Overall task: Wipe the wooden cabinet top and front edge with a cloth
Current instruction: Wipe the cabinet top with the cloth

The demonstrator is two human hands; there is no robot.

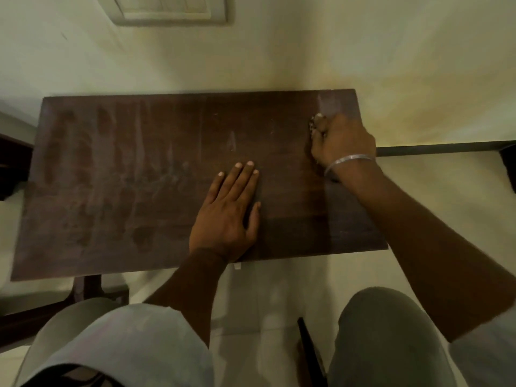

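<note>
The dark wooden cabinet top fills the middle of the head view, with pale dusty streaks and smears across its left and middle. My left hand lies flat on it near the front edge, fingers straight and together. Near the far right corner, my right hand is curled round a dark bunched cloth and presses it on the wood. Only a dark edge of the cloth shows under the fingers. A metal bangle sits on that wrist.
A pale wall rises right behind the cabinet, with a switch plate high up. Dark furniture stands at the left and a dark skirting strip runs off right. A wooden frame shows under the front left. My knees are below.
</note>
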